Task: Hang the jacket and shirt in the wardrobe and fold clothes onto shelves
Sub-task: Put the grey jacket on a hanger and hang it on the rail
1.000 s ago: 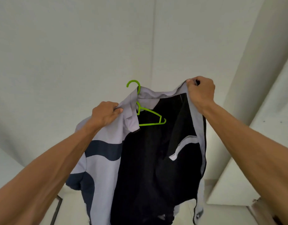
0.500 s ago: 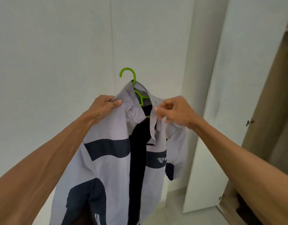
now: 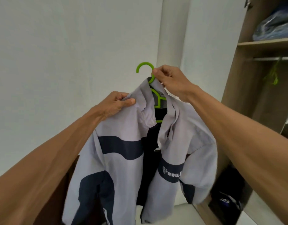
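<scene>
A light grey jacket (image 3: 123,168) with navy bands and a dark lining hangs in front of me on a bright green hanger (image 3: 144,69). My left hand (image 3: 117,103) grips the fabric at the jacket's left shoulder. My right hand (image 3: 169,80) pinches the hanger's neck just below the hook, at the collar. The open wardrobe (image 3: 237,88) stands to the right, with its metal rail (image 3: 270,58) under a shelf.
Another green hanger (image 3: 272,75) hangs on the rail. A blue bundle in plastic (image 3: 276,25) lies on the upper shelf. Dark clothes (image 3: 227,192) sit low in the wardrobe. A white door panel (image 3: 175,38) stands behind the jacket, and a brown edge (image 3: 70,176) is at lower left.
My right hand has let go of the jacket front and risen to the hanger's neck. The view has swung right, bringing the wardrobe's shelf and rail into sight.
</scene>
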